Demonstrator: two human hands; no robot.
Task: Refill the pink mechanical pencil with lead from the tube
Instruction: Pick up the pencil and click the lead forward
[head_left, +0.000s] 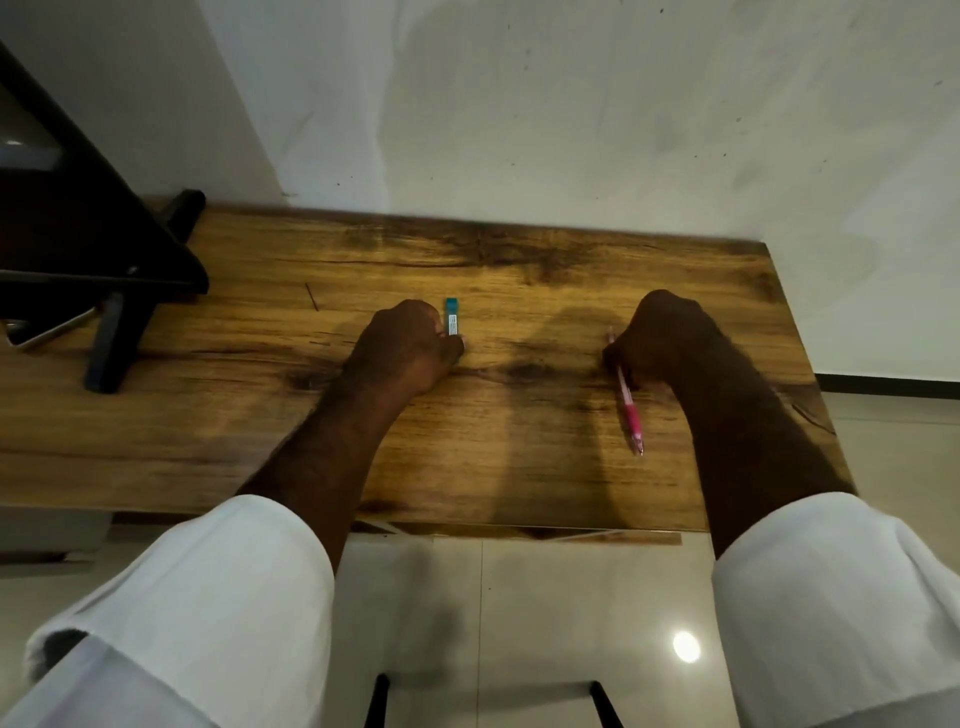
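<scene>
On the wooden bench (519, 291), the pink mechanical pencil (629, 410) lies toward the right side. Its far part is under the right hand (665, 338), whose fingers curl round the barrel in a grasp. The teal lead tube (451, 316) lies mid-bench, just beside the left hand (402, 348). That hand is clenched with its thumb at the tube's near end, but I cannot tell whether it pinches the tube or only touches it.

The step in hand looks to be picking both things up. It would go best if the pencil is taken by the barrel, leaving its cap end free to pull off. The tube should be held by its body, cap upward, so no lead spills, and both kept low over the bench.

Counted: 1 pencil, 1 lead tube, 2 hands, 2 white sleeves (234, 597), 1 black stand (119, 338) at the left.
</scene>
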